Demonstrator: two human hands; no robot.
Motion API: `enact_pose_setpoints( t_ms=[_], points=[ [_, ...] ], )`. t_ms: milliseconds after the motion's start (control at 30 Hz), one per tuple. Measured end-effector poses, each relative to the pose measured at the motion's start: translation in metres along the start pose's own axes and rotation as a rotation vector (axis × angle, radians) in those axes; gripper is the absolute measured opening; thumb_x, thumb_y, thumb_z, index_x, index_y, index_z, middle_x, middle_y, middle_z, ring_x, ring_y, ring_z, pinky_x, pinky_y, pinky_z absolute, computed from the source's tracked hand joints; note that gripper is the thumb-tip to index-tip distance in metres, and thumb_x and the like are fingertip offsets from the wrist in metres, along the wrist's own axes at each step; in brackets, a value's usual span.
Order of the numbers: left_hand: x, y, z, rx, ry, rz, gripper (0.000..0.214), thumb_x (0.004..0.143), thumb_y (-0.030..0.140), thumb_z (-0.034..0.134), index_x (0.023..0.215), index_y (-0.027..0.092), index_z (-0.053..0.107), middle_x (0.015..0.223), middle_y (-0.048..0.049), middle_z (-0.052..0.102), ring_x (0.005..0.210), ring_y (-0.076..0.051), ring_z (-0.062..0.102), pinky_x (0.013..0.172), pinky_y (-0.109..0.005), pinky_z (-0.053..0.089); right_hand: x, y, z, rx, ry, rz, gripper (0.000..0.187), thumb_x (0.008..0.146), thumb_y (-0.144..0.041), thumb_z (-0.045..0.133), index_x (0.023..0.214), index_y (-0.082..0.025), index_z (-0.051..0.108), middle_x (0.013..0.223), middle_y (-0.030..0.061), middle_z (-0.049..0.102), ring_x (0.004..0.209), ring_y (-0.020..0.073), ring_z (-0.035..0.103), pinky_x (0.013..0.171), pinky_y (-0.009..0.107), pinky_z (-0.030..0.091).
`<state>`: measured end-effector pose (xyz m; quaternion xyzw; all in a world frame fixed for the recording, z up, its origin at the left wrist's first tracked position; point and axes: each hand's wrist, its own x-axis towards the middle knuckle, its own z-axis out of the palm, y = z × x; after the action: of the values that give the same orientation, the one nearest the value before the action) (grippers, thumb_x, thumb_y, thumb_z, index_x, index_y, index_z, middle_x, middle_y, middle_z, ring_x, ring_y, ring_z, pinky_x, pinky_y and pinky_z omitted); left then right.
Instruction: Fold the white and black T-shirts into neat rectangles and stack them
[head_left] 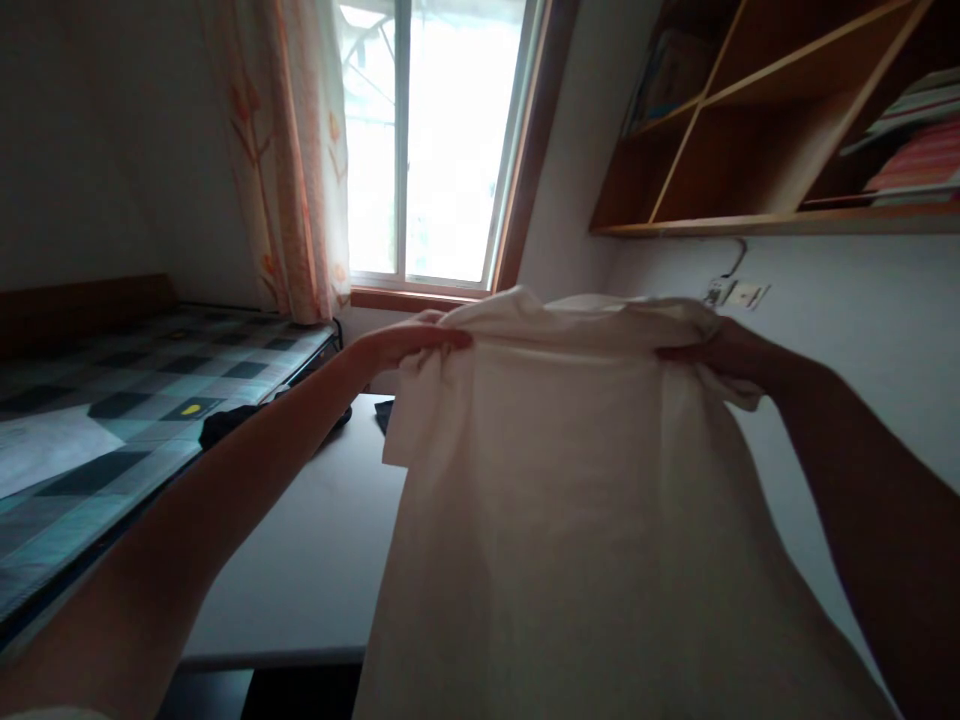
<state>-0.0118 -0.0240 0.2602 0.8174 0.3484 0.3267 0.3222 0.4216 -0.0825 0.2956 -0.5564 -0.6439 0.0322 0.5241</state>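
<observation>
A pale cream T-shirt [570, 480] hangs spread between my two raised hands, over the white table. My left hand [424, 338] pinches it near one shoulder, thumb on the near side. At the other shoulder my right hand [720, 352] grips the cloth the same way. The collar edge sags and bunches between them. One short sleeve dangles below my left hand; part of the other is folded under my right hand. The shirt's lower end runs out of view at the bottom.
Under the shirt stands a white table [300, 560], with dark cloth [232, 422] at its far left. A checked bed [225, 350] with a paper sheet [52, 445] lies left. Ahead are a window [457, 150] and curtain [292, 150]; a wooden shelf [780, 225] hangs upper right.
</observation>
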Motion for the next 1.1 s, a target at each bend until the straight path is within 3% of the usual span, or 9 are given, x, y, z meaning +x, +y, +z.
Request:
enact_pose_setpoints(
  t_ms=[33, 100, 200, 333, 467, 633, 867, 967, 1100],
  points=[
    [0.005, -0.02, 0.01, -0.07, -0.163, -0.058, 0.043, 0.077, 0.046, 0.065, 0.105, 0.014, 0.069, 0.09, -0.0085, 0.07, 0.078, -0.021, 0.064, 0.064, -0.03, 0.051, -0.005, 0.012, 0.014, -0.051, -0.248, 0.11, 0.031, 0.053, -0.028, 0.085, 0.076, -0.011, 0.075, 0.069, 0.005, 0.072, 0.056, 0.014, 0.062, 0.054, 0.026, 0.049],
    [0.009, -0.063, 0.034, -0.082, -0.376, -0.187, 0.042, 0.069, 0.046, 0.07, 0.096, 0.014, 0.07, 0.08, -0.0053, 0.068, 0.069, -0.018, 0.062, 0.06, -0.028, 0.048, -0.018, 0.038, 0.042, -0.139, -0.454, 0.169, 0.031, 0.056, -0.025, 0.082, 0.083, -0.013, 0.075, 0.076, 0.0053, 0.073, 0.062, 0.0152, 0.063, 0.056, 0.025, 0.048],
    [0.008, -0.12, 0.075, 0.156, -0.387, -0.329, 0.026, 0.053, 0.036, 0.076, 0.063, 0.016, 0.062, 0.058, 0.0028, 0.057, 0.054, -0.012, 0.05, 0.05, -0.022, 0.037, -0.042, 0.079, 0.083, -0.434, -0.585, 0.204, 0.014, 0.054, -0.015, 0.076, 0.067, -0.017, 0.071, 0.065, 0.0012, 0.07, 0.06, 0.0154, 0.061, 0.056, 0.023, 0.045],
    [0.006, -0.158, 0.108, 0.183, -0.319, -0.344, 0.023, 0.054, 0.031, 0.071, 0.056, 0.018, 0.053, 0.054, 0.0049, 0.05, 0.052, -0.01, 0.044, 0.047, -0.021, 0.03, -0.07, 0.12, 0.113, -0.797, -0.599, 0.248, 0.004, 0.063, -0.019, 0.068, 0.062, -0.021, 0.071, 0.071, 0.0044, 0.072, 0.07, 0.0195, 0.066, 0.064, 0.028, 0.045],
    [0.015, -0.166, 0.112, 0.133, -0.267, -0.369, 0.034, 0.064, 0.044, 0.068, 0.055, 0.018, 0.049, 0.051, 0.0048, 0.044, 0.047, -0.008, 0.04, 0.044, -0.021, 0.026, -0.081, 0.136, 0.119, -0.9, -0.582, 0.326, 0.028, 0.077, -0.045, 0.063, 0.082, -0.02, 0.075, 0.091, 0.0133, 0.074, 0.088, 0.028, 0.068, 0.071, 0.034, 0.047],
    [0.023, -0.163, 0.118, 0.01, -0.201, -0.553, 0.034, 0.07, 0.04, 0.067, 0.054, 0.018, 0.047, 0.039, 0.006, 0.035, 0.035, -0.007, 0.033, 0.038, -0.021, 0.021, -0.087, 0.13, 0.133, -0.922, -0.703, 0.394, 0.055, 0.075, -0.068, 0.058, 0.095, -0.02, 0.074, 0.105, 0.0161, 0.072, 0.1, 0.0311, 0.066, 0.078, 0.037, 0.047],
    [0.028, -0.159, 0.13, 0.01, -0.064, -0.574, 0.012, 0.066, 0.02, 0.063, 0.057, 0.014, 0.057, 0.041, 0.0048, 0.04, 0.037, -0.009, 0.041, 0.039, -0.019, 0.026, -0.098, 0.111, 0.161, -1.016, -0.841, 0.433, 0.04, 0.076, -0.048, 0.066, 0.103, -0.021, 0.074, 0.113, 0.0177, 0.069, 0.102, 0.034, 0.066, 0.078, 0.04, 0.048],
    [0.039, -0.158, 0.114, 0.026, 0.128, -0.491, 0.009, 0.072, 0.02, 0.058, 0.071, 0.013, 0.062, 0.059, 0.0005, 0.055, 0.054, -0.011, 0.052, 0.047, -0.019, 0.036, -0.084, 0.109, 0.144, -1.037, -0.722, 0.455, 0.026, 0.08, -0.028, 0.06, 0.099, -0.019, 0.075, 0.106, 0.0168, 0.071, 0.098, 0.0296, 0.068, 0.075, 0.033, 0.049],
    [0.065, -0.148, 0.076, 0.076, 0.382, -0.339, 0.015, 0.082, 0.026, 0.055, 0.087, 0.014, 0.063, 0.08, -0.0046, 0.064, 0.071, -0.014, 0.059, 0.061, -0.022, 0.044, -0.038, 0.097, 0.094, -1.006, -0.347, 0.44, 0.028, 0.082, -0.029, 0.057, 0.102, -0.02, 0.075, 0.105, 0.016, 0.07, 0.096, 0.0269, 0.066, 0.076, 0.033, 0.05]
  ],
)
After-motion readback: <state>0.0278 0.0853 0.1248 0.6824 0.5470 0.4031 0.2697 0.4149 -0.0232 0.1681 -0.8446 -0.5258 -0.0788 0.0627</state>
